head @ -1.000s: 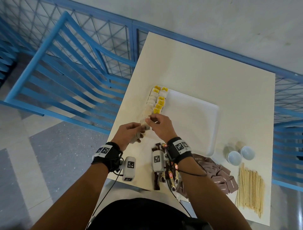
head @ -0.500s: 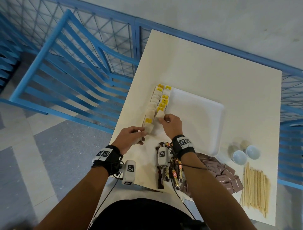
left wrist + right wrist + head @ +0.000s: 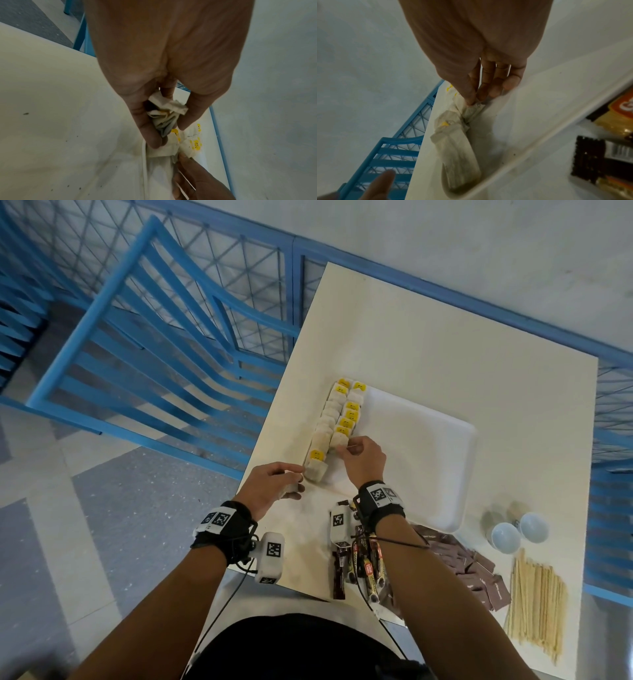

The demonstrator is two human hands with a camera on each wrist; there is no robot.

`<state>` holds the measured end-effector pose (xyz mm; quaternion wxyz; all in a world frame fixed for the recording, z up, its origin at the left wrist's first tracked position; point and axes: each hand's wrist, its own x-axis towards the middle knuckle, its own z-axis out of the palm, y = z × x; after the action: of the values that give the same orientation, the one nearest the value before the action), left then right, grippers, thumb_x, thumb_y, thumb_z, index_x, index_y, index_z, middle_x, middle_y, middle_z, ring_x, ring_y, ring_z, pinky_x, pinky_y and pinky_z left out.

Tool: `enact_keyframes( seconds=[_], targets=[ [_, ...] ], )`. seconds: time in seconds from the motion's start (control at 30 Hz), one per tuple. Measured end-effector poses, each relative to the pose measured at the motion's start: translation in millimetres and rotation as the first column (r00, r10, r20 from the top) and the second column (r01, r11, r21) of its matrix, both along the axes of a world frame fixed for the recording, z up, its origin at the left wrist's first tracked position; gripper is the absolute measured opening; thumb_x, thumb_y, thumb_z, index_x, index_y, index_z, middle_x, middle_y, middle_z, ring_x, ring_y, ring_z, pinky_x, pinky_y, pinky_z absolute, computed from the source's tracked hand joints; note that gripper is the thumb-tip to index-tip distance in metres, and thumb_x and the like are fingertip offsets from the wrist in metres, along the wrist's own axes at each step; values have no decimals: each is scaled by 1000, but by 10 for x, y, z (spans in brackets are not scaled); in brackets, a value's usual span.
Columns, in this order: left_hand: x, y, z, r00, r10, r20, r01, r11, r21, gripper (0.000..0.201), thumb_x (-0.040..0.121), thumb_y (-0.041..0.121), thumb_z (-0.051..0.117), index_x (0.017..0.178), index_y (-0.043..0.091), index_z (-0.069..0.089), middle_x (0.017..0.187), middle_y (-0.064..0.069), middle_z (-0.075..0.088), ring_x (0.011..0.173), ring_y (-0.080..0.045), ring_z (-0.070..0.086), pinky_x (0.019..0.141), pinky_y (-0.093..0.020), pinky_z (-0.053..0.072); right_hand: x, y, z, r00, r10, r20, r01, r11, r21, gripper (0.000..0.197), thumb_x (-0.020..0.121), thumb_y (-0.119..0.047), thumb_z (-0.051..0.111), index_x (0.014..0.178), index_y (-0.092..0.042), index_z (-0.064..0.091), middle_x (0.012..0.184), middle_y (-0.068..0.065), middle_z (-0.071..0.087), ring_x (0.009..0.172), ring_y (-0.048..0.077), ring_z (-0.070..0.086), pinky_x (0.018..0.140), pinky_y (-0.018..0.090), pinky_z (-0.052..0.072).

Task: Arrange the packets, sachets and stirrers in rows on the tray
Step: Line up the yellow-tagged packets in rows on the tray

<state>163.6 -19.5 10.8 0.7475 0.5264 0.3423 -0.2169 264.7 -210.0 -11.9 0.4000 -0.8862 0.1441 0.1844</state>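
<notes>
The right hand point(image 3: 363, 462) pinches the near end of a tea bag point(image 3: 339, 440) between thumb and fingertips point(image 3: 471, 97), setting it at the near end of the second row along the tray's point(image 3: 428, 446) left edge. To do this well, I judge it should lay the bag flat, edge to edge with the bag beside it, and tuck the string before letting go. The left hand point(image 3: 274, 486) curls round a bundle of spare tea bags point(image 3: 164, 115) just off the tray's near left corner, ready to feed the next one.

The head view alone shows the two rows and what waits on the table point(image 3: 445, 337): coffee sticks point(image 3: 363, 570) and brown sachets point(image 3: 479, 570) at its near edge, stirrers point(image 3: 534, 604) toward the near right corner. The left wrist view shows the crumpled bundle, largely hidden from above; the right wrist view shows the pinch itself.
</notes>
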Motion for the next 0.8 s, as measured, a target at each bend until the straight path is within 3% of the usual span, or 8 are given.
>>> enact_keyframes(
  seconds=[0.1, 0.2, 0.27, 0.37, 0.47, 0.57, 0.63, 0.8],
  targets=[
    [21, -18, 35, 1000, 27, -5, -28, 999, -27, 15, 97, -5, 61, 108, -5, 70, 93, -20, 69, 87, -34, 69, 79, -40, 60, -22, -13, 37, 999, -49, 7, 48, 998, 36, 25, 85, -25, 79, 105, -16, 66, 85, -8, 66, 72, -3, 55, 59, 1, 38],
    [36, -23, 64, 999, 49, -5, -49, 996, -73, 22, 96, -9, 56, 115, -11, 66, 96, -23, 70, 90, -34, 71, 81, -39, 63, -89, -31, 64, 992, -89, 91, 86, 996, 31, 24, 86, -26, 75, 106, -18, 66, 93, -3, 67, 82, 10, 60, 67, 12, 39],
    [45, -22, 78, 998, 62, 3, -61, 992, -106, 24, 97, -7, 57, 118, -11, 66, 98, -22, 72, 92, -34, 71, 86, -41, 62, -136, -11, 122, 989, -66, 130, 57, 996, 68, 17, 87, -25, 74, 102, -19, 68, 90, -5, 68, 82, 9, 61, 73, 22, 44],
    [72, -43, 116, 997, 76, 14, -74, 988, -134, 24, 104, 7, 55, 120, -6, 66, 94, -17, 75, 90, -32, 72, 80, -39, 61, -199, 56, 227, 979, 160, 127, -183, 965, 189, 9, 89, -22, 74, 98, -22, 75, 90, -8, 73, 81, 6, 64, 74, 18, 48],
    [89, -73, 146, 997, 75, 28, -71, 987, -145, 28, 107, 17, 51, 119, -4, 66, 92, -14, 76, 83, -29, 71, 68, -33, 56, -241, 118, 336, 894, 429, 130, -449, 859, 245, 17, 91, -24, 74, 107, -26, 77, 99, -7, 72, 84, 7, 60, 75, 13, 45],
    [89, -94, 146, 996, 64, 57, -56, 989, -134, 35, 108, 21, 50, 122, -7, 65, 94, -15, 75, 81, -28, 67, 62, -29, 54, -255, 152, 405, 825, 557, 91, -562, 796, 223, 23, 92, -33, 73, 113, -26, 75, 102, -6, 66, 84, 10, 56, 77, 19, 45],
    [87, -112, 144, 996, 59, 68, -50, 990, -135, 38, 107, 23, 51, 123, -8, 65, 100, -16, 74, 80, -25, 66, 63, -29, 53, -258, 146, 419, 823, 564, 68, -564, 795, 223, 23, 90, -35, 75, 109, -23, 75, 101, -6, 65, 82, 9, 55, 74, 20, 44],
    [96, -143, 161, 998, 61, 30, -56, 988, -142, 41, 106, 32, 53, 110, -5, 70, 92, -17, 72, 78, -24, 69, 63, -31, 52, -247, 69, 422, 899, 434, 52, -429, 853, 297, 21, 84, -27, 81, 102, -19, 72, 98, -10, 70, 82, 9, 60, 72, 12, 45]
  ],
)
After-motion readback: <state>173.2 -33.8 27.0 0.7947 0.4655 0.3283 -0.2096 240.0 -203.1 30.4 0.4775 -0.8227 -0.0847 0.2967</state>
